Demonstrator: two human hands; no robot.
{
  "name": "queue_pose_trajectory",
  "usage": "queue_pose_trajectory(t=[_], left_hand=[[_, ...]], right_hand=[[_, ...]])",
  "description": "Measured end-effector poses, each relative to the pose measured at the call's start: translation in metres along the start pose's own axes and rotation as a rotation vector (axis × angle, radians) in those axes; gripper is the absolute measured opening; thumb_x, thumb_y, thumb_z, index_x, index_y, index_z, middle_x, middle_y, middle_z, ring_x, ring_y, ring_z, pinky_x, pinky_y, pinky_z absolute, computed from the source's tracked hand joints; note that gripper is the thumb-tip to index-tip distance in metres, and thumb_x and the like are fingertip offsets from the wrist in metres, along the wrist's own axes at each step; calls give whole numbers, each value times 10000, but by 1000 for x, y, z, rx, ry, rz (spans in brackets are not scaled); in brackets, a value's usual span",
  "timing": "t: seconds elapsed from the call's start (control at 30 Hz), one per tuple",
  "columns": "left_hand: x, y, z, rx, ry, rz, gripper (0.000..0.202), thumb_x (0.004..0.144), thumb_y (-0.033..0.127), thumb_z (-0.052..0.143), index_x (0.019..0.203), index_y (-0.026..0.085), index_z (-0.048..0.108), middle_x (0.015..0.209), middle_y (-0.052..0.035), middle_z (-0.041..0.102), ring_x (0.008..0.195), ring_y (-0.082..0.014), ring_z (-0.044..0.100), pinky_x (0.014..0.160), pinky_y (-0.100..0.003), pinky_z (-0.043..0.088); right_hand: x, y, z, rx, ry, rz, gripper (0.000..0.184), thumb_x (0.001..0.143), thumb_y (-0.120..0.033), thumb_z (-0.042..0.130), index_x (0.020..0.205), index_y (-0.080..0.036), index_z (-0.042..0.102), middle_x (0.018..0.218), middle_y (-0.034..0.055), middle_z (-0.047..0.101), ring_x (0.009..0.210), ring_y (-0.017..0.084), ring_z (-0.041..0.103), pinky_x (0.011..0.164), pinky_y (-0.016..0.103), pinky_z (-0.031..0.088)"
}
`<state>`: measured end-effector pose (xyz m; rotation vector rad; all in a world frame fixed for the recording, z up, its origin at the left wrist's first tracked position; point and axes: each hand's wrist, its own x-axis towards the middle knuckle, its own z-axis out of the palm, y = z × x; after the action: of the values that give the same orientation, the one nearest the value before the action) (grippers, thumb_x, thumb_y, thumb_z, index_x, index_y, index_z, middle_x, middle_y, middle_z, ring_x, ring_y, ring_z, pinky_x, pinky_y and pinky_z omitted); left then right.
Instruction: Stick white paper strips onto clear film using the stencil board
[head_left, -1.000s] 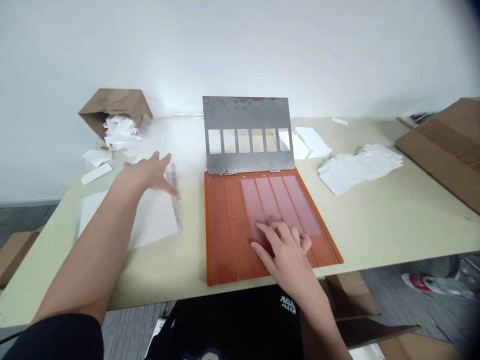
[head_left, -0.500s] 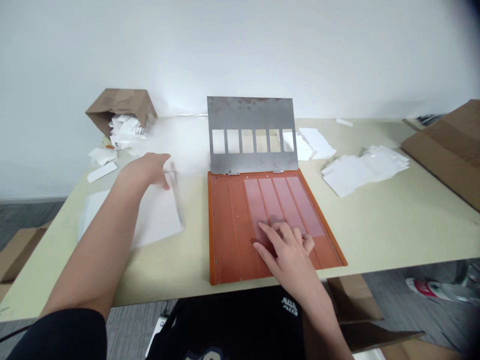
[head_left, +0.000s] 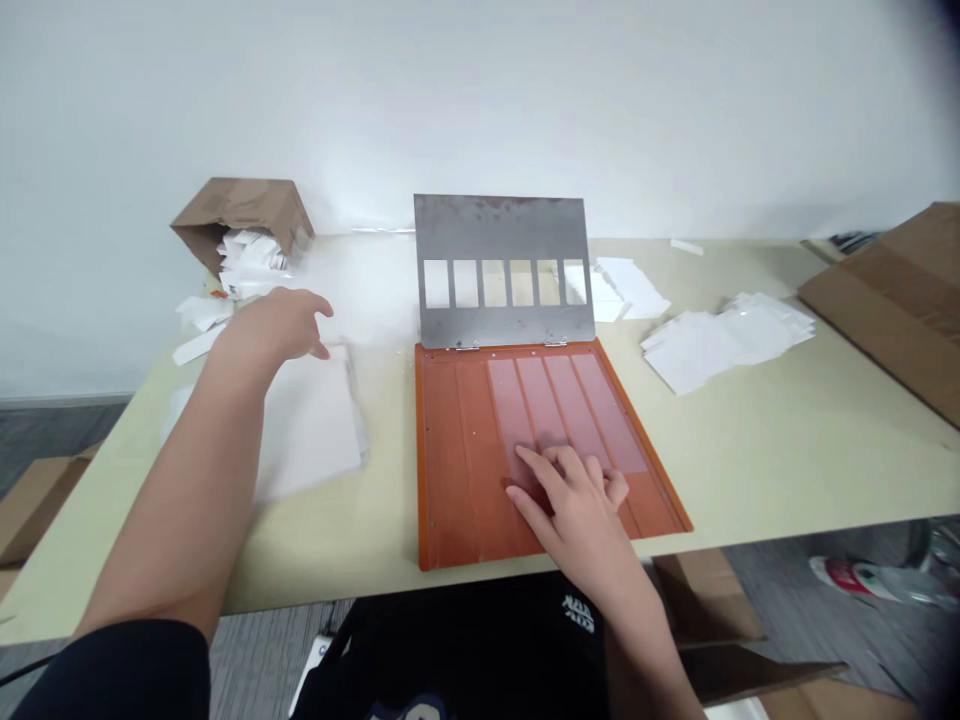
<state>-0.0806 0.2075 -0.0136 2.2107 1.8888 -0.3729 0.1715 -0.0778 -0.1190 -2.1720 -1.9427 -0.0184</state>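
Over the far edge of a stack of white sheets is my left hand, its thumb and forefinger apart with nothing visible between them; its other fingers are partly hidden. My right hand lies on the orange board, fingers loosely bent and spread. Its fingertips touch or hover at the near part of the leftmost pale translucent strip. Several such strips lie side by side in the board's grooves. Hinged to the board's far edge, a grey metal plate with a row of rectangular windows stands raised.
A brown cardboard box with crumpled white pieces lies at the back left. Loose white slips are spread on the right of the table. Farther right sits a larger cardboard box. A bottle is on the floor.
My left hand has shifted slightly left and away from me above the white stack. My right hand stays in place on the board.
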Motion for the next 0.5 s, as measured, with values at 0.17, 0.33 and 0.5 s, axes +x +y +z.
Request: queue_pose_trajectory(t=[0.17,0.33,0.5], left_hand=[[-5,-3,-4,32,127,-10,260,745,284,678,1003,267,706,1130,-66,714,974,-308,661,744,-393,531],[-21,-2,-11,-112,211,116,154,755,348,599,777,294,741,859,-17,727,748,-238,658,627,-352,499],[-44,15,-16,-236,311,482,284,817,482,528,838,294,740,991,-2,698,840,-210,621,711,-320,477]], right_hand=[[0,1,1,7,-8,8,398,964,-469,505,1289,-271,622,1129,109,621,950,267,549,877,528,354],[0,1,-2,62,-7,4,439,976,-478,476,1349,-263,563,1135,118,627,966,268,544,905,531,344],[4,-7,-12,186,17,-31,417,994,-463,448,1364,-286,522,1158,106,644,1038,270,556,933,503,324]])
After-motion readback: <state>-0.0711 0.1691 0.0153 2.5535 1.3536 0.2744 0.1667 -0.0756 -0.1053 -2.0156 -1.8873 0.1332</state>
